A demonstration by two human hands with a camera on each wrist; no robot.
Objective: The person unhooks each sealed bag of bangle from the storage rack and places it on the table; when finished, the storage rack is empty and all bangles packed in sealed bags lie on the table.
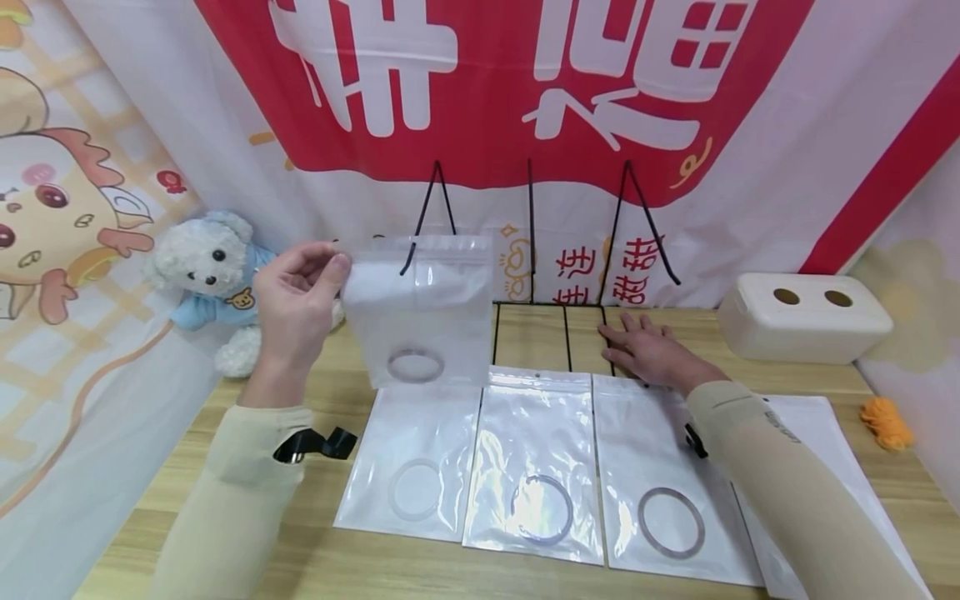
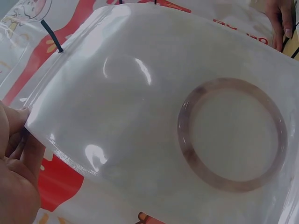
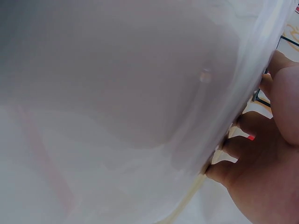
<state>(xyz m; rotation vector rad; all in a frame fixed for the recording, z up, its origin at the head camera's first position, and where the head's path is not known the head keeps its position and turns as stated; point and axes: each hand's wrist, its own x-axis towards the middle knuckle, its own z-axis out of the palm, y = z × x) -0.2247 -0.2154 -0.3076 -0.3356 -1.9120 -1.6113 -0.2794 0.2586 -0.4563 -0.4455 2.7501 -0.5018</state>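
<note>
My left hand (image 1: pixel 300 292) pinches the upper left corner of a clear-fronted zip bag (image 1: pixel 420 304), raised and tilted above the table. A pale purple-brown bangle (image 2: pixel 186 135) lies inside it, and a black cord (image 1: pixel 423 212) meets its top edge. Spread out on the table, my right hand (image 1: pixel 648 350) has its fingers near black cords, just behind a flat zip bag (image 1: pixel 652 433) with a bangle (image 1: pixel 642 522). In the right wrist view the fingers (image 3: pixel 238 147) are beside a bag's edge; contact there is unclear.
More flat bangle bags (image 1: pixel 536 417) lie in a row, one bag (image 1: pixel 813 425) partly under my right arm. A white box with two holes (image 1: pixel 806 317) and an orange bundle (image 1: pixel 887 422) stand right. A teddy bear (image 1: pixel 206 267) sits left. Black cords (image 1: pixel 531 225) hang behind.
</note>
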